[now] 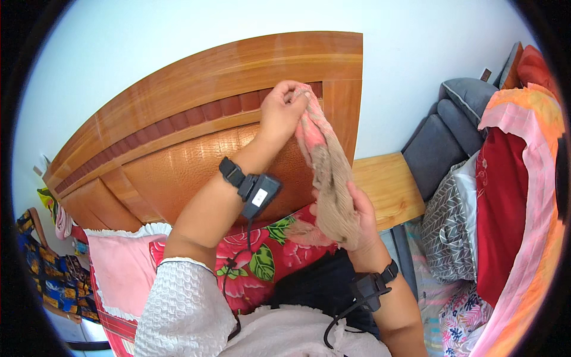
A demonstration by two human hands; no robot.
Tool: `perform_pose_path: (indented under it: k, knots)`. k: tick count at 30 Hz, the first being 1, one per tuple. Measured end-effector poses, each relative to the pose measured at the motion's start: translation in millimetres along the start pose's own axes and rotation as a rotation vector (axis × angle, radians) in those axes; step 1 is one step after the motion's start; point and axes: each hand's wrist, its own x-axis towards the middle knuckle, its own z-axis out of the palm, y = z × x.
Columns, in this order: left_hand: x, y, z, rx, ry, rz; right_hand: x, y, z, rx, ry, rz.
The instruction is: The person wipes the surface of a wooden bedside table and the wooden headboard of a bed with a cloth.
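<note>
A worn, crinkled cloth (334,172), faded pink at its top and greyish tan lower down, hangs stretched between my hands in front of the headboard. My left hand (283,112) is raised and pinches its upper end between thumb and fingertips. Lower and to the right, my right hand (364,221) grips the bunched tan part, with the thumb along its edge and the other fingers mostly hidden behind it. A thin pinkish end of the cloth droops left of the right hand, over a red floral cover (262,262).
Behind my hands stands a wooden headboard (333,56) with a brown padded panel. A pink frilled pillow (122,262) lies at left. To the right are a light wood nightstand (386,178), grey cushions (443,143) and piled bedding (502,208). Cabled devices are strapped to both my forearms.
</note>
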Motion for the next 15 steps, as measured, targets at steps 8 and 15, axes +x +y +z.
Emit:
perform_pose_path:
  k: [8,15]
  knots:
    - [22.6,6.2,-0.4,0.737,-0.066,0.223,24.7,-2.6,3.3,0.221,-0.088,0.023]
    - [21.3,-2.8,9.6,1.145,-0.059,0.594,36.8,-10.1,-2.6,0.319,-0.060,-0.039]
